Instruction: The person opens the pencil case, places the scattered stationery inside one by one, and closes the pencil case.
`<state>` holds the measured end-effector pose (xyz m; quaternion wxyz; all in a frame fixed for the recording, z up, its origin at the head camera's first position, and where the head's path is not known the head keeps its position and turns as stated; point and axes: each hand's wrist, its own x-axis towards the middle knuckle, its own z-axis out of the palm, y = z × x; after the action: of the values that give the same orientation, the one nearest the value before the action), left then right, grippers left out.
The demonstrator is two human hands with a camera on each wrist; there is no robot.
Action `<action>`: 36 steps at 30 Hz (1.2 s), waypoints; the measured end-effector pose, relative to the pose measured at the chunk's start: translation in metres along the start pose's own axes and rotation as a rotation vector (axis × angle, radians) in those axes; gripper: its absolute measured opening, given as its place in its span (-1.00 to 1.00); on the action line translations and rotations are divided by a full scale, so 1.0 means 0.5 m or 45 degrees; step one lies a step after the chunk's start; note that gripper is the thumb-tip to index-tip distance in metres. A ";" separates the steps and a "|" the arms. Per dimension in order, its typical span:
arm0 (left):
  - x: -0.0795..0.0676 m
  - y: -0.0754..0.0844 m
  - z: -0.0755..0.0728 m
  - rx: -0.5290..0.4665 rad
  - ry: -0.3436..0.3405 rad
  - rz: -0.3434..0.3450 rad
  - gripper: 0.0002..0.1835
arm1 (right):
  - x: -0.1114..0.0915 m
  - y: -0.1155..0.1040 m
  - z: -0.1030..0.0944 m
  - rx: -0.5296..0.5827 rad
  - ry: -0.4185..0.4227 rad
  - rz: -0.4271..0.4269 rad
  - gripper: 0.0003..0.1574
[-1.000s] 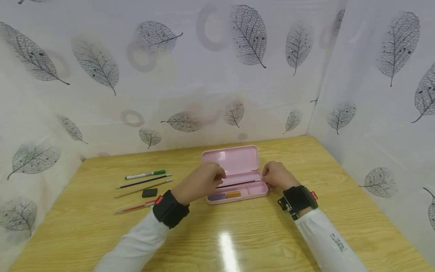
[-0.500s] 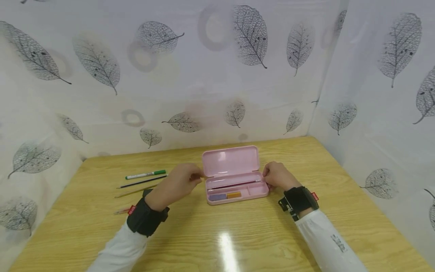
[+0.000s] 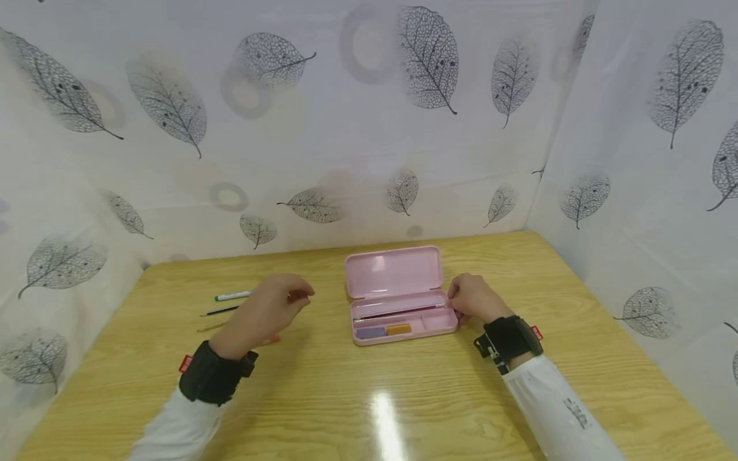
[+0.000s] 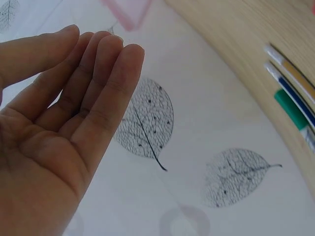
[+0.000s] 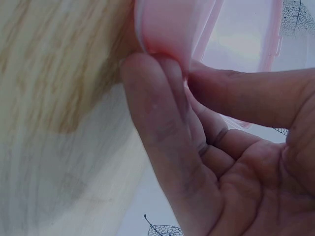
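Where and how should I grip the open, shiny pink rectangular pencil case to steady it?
The pencil case is probably best pinched at the short right end of its tray, coming from the right. That end has an upright wall to grasp, clear of the raised lid behind and the purple block and orange block toward the tray's left. The right hand pinches there.

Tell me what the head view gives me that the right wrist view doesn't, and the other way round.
Only the head view: the left hand, the marker partly hidden behind it, and, inside the open case, the pencil, purple block and orange block.

Only the right wrist view: the palm side of the right hand, with its fingers and thumb pinching the case's end close up.

Both: the right hand, the pink case, the wooden table and the leaf-print backdrop.
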<state>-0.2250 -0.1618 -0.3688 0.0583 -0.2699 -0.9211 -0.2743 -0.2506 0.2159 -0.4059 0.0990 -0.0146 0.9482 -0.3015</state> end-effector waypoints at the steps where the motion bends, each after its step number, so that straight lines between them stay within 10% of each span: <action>1: -0.006 -0.004 -0.005 0.003 0.009 -0.005 -0.85 | -0.001 0.000 0.000 0.000 -0.002 0.001 -0.96; 15: -0.078 -0.056 -0.045 0.078 0.033 -0.106 -0.88 | -0.004 0.010 -0.002 -0.013 -0.005 -0.016 -0.95; 36: -0.130 -0.086 -0.033 0.237 -0.248 -0.294 -0.94 | 0.000 0.020 -0.004 0.013 -0.005 -0.033 -0.94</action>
<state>-0.1932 -0.2313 -0.3919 -0.0383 -0.1811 -0.9687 -0.1655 -0.2508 0.2251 -0.4099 0.0971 -0.0272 0.9462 -0.3075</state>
